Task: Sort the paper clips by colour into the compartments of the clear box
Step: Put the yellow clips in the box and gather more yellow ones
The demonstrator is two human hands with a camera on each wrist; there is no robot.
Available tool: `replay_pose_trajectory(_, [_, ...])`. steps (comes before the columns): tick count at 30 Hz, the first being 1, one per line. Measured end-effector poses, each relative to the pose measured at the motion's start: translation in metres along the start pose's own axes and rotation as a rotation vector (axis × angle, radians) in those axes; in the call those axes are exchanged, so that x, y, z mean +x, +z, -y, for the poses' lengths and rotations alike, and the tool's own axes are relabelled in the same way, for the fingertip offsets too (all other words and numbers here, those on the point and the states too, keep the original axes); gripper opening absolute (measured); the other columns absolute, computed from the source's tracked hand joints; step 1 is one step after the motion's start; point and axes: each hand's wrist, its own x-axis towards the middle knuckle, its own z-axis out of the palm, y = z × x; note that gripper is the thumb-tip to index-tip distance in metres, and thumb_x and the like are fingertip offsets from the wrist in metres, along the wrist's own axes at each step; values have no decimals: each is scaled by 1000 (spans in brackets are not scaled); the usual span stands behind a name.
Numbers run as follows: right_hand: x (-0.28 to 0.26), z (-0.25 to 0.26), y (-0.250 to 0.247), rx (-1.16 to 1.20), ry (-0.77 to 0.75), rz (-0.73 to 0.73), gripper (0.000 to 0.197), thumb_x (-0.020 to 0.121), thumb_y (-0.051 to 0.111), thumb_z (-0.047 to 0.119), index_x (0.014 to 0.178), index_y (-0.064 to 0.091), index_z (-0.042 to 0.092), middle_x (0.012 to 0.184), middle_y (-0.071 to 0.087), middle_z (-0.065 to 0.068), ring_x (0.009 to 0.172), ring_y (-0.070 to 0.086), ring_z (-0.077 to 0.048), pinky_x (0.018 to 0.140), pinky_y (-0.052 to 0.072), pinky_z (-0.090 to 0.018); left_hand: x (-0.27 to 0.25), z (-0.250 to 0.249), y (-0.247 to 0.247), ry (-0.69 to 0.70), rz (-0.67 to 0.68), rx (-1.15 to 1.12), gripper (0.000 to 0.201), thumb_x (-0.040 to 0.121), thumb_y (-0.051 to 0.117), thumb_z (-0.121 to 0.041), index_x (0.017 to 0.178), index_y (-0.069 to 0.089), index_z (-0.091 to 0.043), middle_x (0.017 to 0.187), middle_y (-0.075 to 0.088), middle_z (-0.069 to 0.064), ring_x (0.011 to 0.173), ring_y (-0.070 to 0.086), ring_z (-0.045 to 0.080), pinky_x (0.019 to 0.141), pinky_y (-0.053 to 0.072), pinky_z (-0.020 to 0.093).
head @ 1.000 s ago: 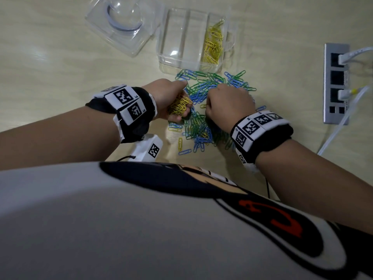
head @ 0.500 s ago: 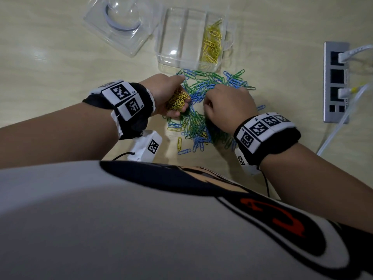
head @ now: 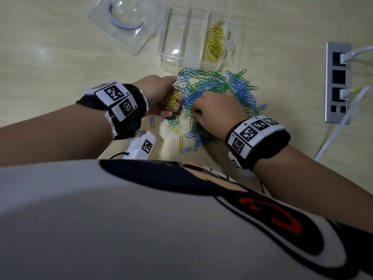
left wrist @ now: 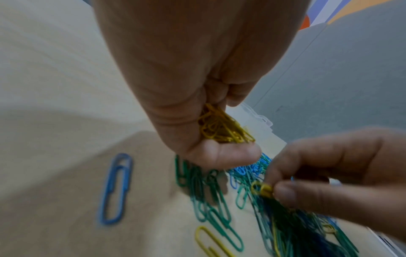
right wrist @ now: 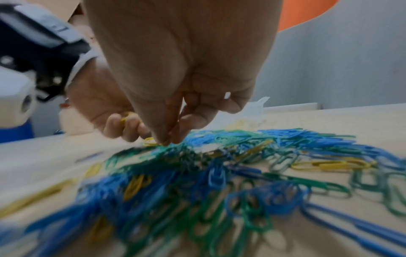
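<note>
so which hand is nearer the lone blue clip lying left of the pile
Left. The left hand sits just above the lone blue clip; the right hand is across the pile.

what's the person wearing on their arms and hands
Both hands, left hand and right hand, are bare. Each wrist wears a black wristband bearing white panels with black square marker codes; a white camera unit with a thin black cable hangs under the left one. No sleeves visible.

Both our forearms reach forward, bare, each wrist in a black band with white marker tags. Our left hand (head: 161,93) is fisted, fingers curled round a bunch of yellow clips (head: 171,99). Our right hand (head: 216,110) is knuckles-up, thumb and forefinger pinching a single yellow clip (left wrist: 261,188).
</note>
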Motion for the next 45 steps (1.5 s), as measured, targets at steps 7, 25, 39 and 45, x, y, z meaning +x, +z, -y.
replay_pose_trajectory(7, [-7, 0, -22, 312, 41, -130, 17, 87, 56, 34, 101, 66, 31, 89, 60, 10, 89, 57, -13, 89, 42, -37, -1, 2, 16, 8, 63, 17, 41, 102, 31, -42, 93, 53, -8, 65, 57, 10, 54, 57, 20, 51, 49, 23])
replay_pose_trajectory(25, [-32, -39, 3, 166, 396, -55, 34, 90, 57, 29, 123, 49, 22, 123, 49, -7, 106, 56, -32, 85, 44, -41, 0, -1, 32, 34, 110, 3, 39, 102, 34, -39, 89, 52, -6, 62, 57, 11, 49, 56, 19, 47, 52, 24])
replay_pose_trajectory(39, [-20, -37, -2, 207, 276, -59, 19, 93, 53, 32, 105, 65, 25, 105, 64, -2, 100, 58, -26, 86, 43, -37, -2, -1, 26, 6, 72, 7, 36, 101, 37, -38, 97, 51, -5, 57, 59, 8, 47, 57, 20, 43, 51, 23])
replay_pose_trajectory(45, [-24, -42, -7, 391, 349, -107, 20, 92, 52, 19, 105, 66, 24, 95, 70, 1, 94, 62, -22, 83, 49, -34, 0, -3, 28, 7, 68, 17, 37, 101, 37, -38, 98, 50, -4, 55, 58, 8, 47, 58, 20, 47, 53, 25])
